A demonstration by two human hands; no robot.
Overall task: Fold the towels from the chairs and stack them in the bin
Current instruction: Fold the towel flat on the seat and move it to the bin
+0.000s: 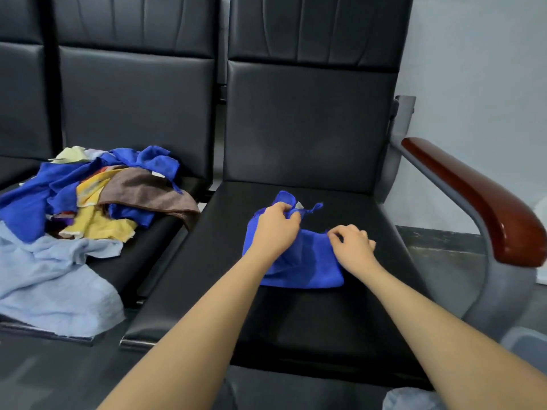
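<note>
A small bright blue towel (305, 267) lies partly folded on the black seat of the right chair (296, 321). My left hand (275, 229) grips the towel's far corner, bunched up near a white tag and a hanging loop. At the towel's right edge my right hand (352, 247) pinches the cloth with curled fingers. On the chair to the left sits a heap of unfolded towels (88, 196): blue, yellow, brown, cream and a large pale blue one (53, 285) that hangs over the seat front. No bin is in view.
A wooden armrest (479, 199) on a grey metal frame borders the right chair. The dark floor and a pale wall lie to the right. A grey object (527, 347) shows at the lower right edge.
</note>
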